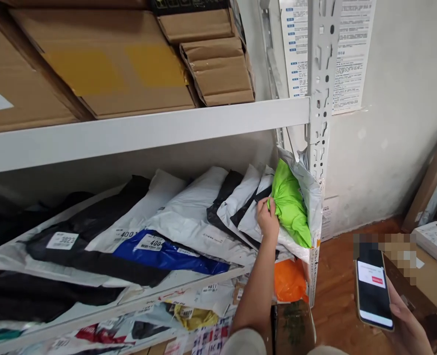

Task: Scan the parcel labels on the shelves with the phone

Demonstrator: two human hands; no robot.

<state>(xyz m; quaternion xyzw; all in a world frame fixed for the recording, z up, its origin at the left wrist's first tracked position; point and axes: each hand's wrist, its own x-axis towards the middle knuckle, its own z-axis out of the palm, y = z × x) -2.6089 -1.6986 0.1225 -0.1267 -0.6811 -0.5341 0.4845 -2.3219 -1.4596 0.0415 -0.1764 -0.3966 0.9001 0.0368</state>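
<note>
The left hand (267, 217) is up at the far right end of the middle shelf (148, 129), fingers pinched closed on the lower edge of a bright green parcel (290, 204) that stands wedged between a grey mailer (310, 197) against the shelf post (319, 98) and a row of white and black mailers (240, 207) leaning to its left. The right hand (405, 320), near and low on the right, is wrapped around a phone (373, 288) with its lit screen facing up. To my eye the green bag is packed in tight, so a fuller grip further up the bundle, drawn straight toward the near side, would serve better than tugging a corner, lest the neighbouring mailers slide off with it.
</note>
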